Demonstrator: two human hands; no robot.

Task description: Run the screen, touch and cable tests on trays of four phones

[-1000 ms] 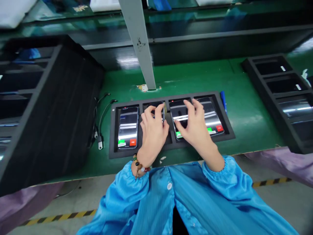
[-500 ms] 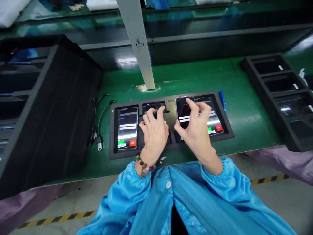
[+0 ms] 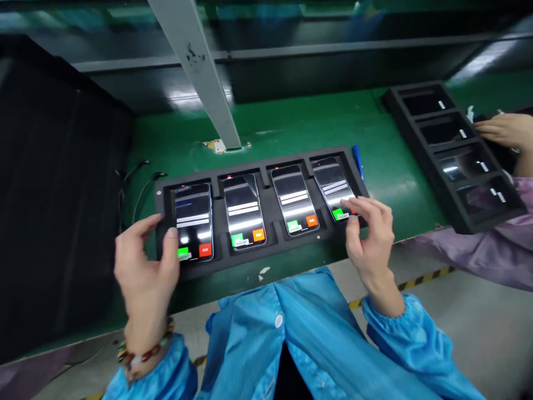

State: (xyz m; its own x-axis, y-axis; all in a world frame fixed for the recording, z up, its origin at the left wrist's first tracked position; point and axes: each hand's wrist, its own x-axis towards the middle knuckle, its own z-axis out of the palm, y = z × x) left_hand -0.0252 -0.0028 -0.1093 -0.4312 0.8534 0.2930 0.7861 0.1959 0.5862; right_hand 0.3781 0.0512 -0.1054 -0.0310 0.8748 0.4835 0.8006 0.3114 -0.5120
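A black foam tray [image 3: 270, 236] lies on the green table, and several phones rest in its slots, screens up with green and red or orange patches. My left hand [image 3: 145, 261] is at the tray's left end beside the leftmost phone [image 3: 194, 216], thumb and fingers apart, holding nothing. At the right end, my right hand [image 3: 372, 236] has its fingers spread over the lower edge of the rightmost phone [image 3: 332, 180]; it grips nothing. The two middle phones [image 3: 244, 205] [image 3: 293, 194] are untouched.
A second black tray with phones [image 3: 437, 147] stands at the right, near another person's hand [image 3: 508, 132]. Black stacked trays [image 3: 54, 194] rise at the left. Cables [image 3: 141, 191] lie beside them. A blue pen [image 3: 358, 161] and grey post [image 3: 208, 78] are behind.
Both hands have moved apart to the tray's ends. The phone under my right hand now lies in its slot, and both middle phones are uncovered. Another person's hand has appeared at right.
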